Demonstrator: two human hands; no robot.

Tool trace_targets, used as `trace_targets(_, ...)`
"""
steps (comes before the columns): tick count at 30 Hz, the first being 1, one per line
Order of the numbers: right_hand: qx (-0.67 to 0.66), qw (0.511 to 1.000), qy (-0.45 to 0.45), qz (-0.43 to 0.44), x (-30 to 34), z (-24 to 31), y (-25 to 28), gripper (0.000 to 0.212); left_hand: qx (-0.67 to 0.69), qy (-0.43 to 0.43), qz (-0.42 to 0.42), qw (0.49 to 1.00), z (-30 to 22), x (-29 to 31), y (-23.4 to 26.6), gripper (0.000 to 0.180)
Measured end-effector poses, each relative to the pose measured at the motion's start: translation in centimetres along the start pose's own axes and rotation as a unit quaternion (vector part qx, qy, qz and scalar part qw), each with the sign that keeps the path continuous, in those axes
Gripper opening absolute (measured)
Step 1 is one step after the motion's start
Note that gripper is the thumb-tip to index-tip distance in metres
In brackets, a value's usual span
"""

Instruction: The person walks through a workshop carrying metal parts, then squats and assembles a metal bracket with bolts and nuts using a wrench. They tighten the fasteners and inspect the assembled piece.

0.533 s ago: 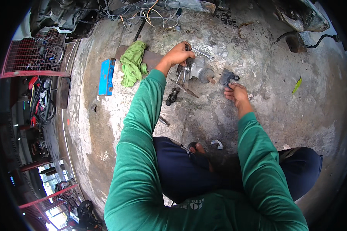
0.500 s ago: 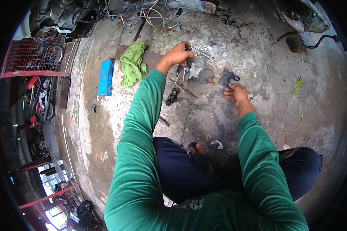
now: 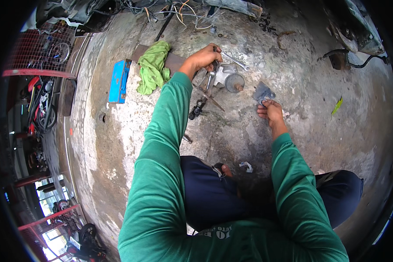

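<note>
My left hand [image 3: 203,59] is at the upper middle, over the near-left side of a silvery round metal housing [image 3: 234,82] with a rusty stub. Its fingers are curled closed around a dark piece, mostly hidden by them. Just right of the fingertips lies a combination wrench [image 3: 236,61]. My right hand [image 3: 273,114] pinches the near edge of a dark grey, flat, plate-like part [image 3: 262,92], to the right of the housing. Below the left hand are a shiny rod-like tool [image 3: 210,81], a thin pointed metal tool [image 3: 213,100] and a black jointed tool [image 3: 197,108].
A green cloth [image 3: 154,65] lies partly over a brown board [image 3: 174,64]. A blue metal case [image 3: 119,81] stands left of it. Loose wires [image 3: 185,15] and several small nuts or rings [image 3: 266,25] are at the far side. A white scrap [image 3: 246,166] lies near my foot.
The plate-like part in my right hand has turned, showing more of its flat face. My left hand has moved slightly relative to the housing. The whole view has shifted a little.
</note>
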State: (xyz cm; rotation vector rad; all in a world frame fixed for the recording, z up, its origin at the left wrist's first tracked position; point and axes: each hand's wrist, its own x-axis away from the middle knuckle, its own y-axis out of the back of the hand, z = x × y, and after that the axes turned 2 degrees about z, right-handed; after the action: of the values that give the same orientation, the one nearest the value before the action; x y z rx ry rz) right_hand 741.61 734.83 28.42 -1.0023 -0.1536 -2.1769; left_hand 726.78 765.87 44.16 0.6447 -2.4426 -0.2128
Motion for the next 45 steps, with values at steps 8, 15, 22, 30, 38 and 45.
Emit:
trace_targets(8, 0.002, 1.000, -0.002, 0.004, 0.0, 0.2, -0.5, 0.009, 0.041, 0.061, -0.077, 0.994, 1.5, -0.6, 2.4, 0.043)
trace_targets(15, 0.007, 1.000, -0.008, 0.005, 0.7, 0.2, -1.6, 0.008, 0.040, 0.068, -0.071, 0.994, 2.4, -0.9, 4.1, 0.043)
trace_targets(22, 0.017, 1.000, -0.010, -0.001, 0.5, 0.3, -1.3, 0.010, -0.032, 0.101, -0.120, 0.987, 1.3, -1.1, 3.9, 0.031)
trace_targets(30, 0.010, 1.000, 0.003, -0.002, 0.1, 0.0, -1.5, 0.011, -0.288, 0.051, -0.258, 0.921, 4.9, -0.4, 6.8, 0.049)
trace_targets(38, -0.037, 0.998, 0.036, 0.036, 0.1, 0.0, -0.2, 0.015, -0.012, 0.100, -0.160, 0.982, 4.6, 0.0, 5.4, 0.041)
trace_targets(45, -0.043, 0.965, 0.108, 0.233, 4.5, 4.3, -5.7, 0.015, -0.001, 0.074, -0.208, 0.975, 5.2, 0.6, 4.6, 0.039)
